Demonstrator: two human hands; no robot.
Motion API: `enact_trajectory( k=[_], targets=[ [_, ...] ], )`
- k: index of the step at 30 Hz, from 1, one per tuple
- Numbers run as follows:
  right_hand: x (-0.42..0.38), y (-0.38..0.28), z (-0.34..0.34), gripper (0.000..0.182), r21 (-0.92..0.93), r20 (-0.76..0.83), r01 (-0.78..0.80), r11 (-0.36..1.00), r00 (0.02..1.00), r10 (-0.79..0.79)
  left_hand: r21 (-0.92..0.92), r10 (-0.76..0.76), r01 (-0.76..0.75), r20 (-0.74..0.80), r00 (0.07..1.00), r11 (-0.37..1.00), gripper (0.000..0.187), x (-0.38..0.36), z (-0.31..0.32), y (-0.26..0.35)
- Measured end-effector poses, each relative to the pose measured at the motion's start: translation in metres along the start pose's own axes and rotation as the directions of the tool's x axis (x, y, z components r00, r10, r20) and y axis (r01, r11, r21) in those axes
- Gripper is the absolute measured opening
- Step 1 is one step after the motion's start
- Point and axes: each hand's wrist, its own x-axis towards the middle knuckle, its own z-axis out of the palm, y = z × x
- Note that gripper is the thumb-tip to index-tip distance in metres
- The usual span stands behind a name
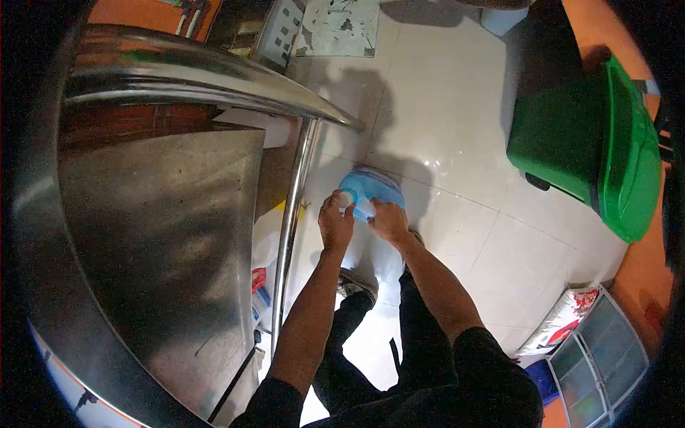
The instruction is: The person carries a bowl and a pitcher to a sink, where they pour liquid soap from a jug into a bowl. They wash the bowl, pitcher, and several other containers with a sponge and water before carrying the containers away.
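A translucent light-blue plastic jug (pixel 379 187) is in front of my feet, low over the tiled floor. My left hand (pixel 334 225) has its thumb and fingers closed around the white cap (pixel 347 199) at the jug's left side. Beside it, my right hand (pixel 389 221) grips the jug near its handle, fingers curled over the top. The handle itself is mostly hidden under that hand. Both forearms reach down from black sleeves, and my shoes show just behind the jug.
A stainless steel table with a tubular rail (pixel 307 153) stands close on my left. To the right is a green lidded bin (pixel 564 135). A white and red sack (pixel 560 324) leans by a glass-panelled frame (pixel 599 349). A worn white board (pixel 339 28) lies ahead.
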Motion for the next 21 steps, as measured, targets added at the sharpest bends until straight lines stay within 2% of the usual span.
enact_trajectory(
  k=[1, 3, 4, 6, 7, 8, 10, 12, 13, 15, 17, 19, 20, 21],
  targets=[
    [0.006, 0.0, 0.003, 0.049, 0.002, -0.002, 0.0, 1.0, 1.0, 0.0, 0.002, 0.002, -0.002, 0.0, 1.0, 1.0, 0.048, 0.006, 0.002, -0.006],
    [0.012, 0.0, 0.007, 0.05, -0.021, -0.009, -0.002, 1.0, 1.0, 0.002, 0.042, 0.176, -0.175, -0.018, 0.984, 0.984, 0.046, 0.016, 0.006, -0.016],
    [0.014, -0.001, 0.007, 0.05, -0.028, -0.008, -0.005, 1.0, 1.0, 0.005, 0.035, 0.175, -0.175, -0.018, 0.984, 0.984, 0.046, 0.021, 0.006, -0.02],
    [0.02, -0.004, 0.003, 0.051, -0.088, 0.032, -0.059, 0.994, 0.998, 0.062, 0.239, 0.513, -0.502, 0.018, 0.858, 0.831, 0.046, 0.036, 0.0, -0.03],
    [0.02, -0.005, -0.001, 0.051, -0.09, 0.034, -0.054, 0.994, 0.998, 0.057, 0.271, 0.537, -0.543, 0.101, 0.837, 0.795, 0.044, 0.042, -0.004, -0.034],
    [0.022, -0.005, -0.006, 0.052, -0.12, 0.044, -0.019, 0.993, 0.999, 0.025, 0.276, 0.535, -0.538, 0.096, 0.84, 0.796, 0.044, 0.042, -0.006, -0.036],
    [0.026, -0.002, -0.009, 0.052, -0.148, 0.048, 0.018, 0.989, 0.999, -0.011, 0.326, 0.505, -0.56, 0.243, 0.828, 0.762, 0.046, 0.042, -0.017, -0.023],
    [0.029, 0.003, -0.017, 0.045, -0.233, 0.026, 0.124, 0.965, 0.992, -0.122, 0.339, 0.474, -0.536, 0.252, 0.843, 0.773, 0.048, 0.042, -0.018, -0.017],
    [0.031, 0.007, -0.022, 0.045, -0.231, 0.023, 0.124, 0.965, 0.992, -0.122, 0.348, 0.441, -0.512, 0.267, 0.857, 0.785, 0.05, 0.04, -0.017, -0.016],
    [0.043, 0.01, -0.036, 0.038, -0.262, 0.064, 0.313, 0.913, 0.949, -0.307, 0.358, 0.435, -0.503, 0.255, 0.863, 0.787, 0.052, 0.04, -0.018, -0.017],
    [0.055, 0.001, -0.04, 0.037, -0.259, 0.079, 0.315, 0.913, 0.949, -0.305, 0.377, 0.426, -0.496, 0.257, 0.867, 0.782, 0.053, 0.044, -0.019, -0.024],
    [0.069, -0.003, -0.037, 0.035, -0.263, 0.097, 0.309, 0.914, 0.951, -0.294, 0.395, 0.377, -0.386, 0.105, 0.92, 0.833, 0.055, 0.052, -0.013, -0.023],
    [0.075, -0.009, -0.034, 0.037, -0.283, 0.059, 0.288, 0.915, 0.957, -0.283, 0.401, 0.378, -0.387, 0.106, 0.92, 0.83, 0.055, 0.055, -0.011, -0.022],
    [0.08, -0.014, -0.03, 0.039, -0.3, 0.026, 0.266, 0.916, 0.962, -0.271, 0.307, 0.348, -0.337, 0.02, 0.937, 0.89, 0.056, 0.061, -0.01, -0.022]
  ],
)
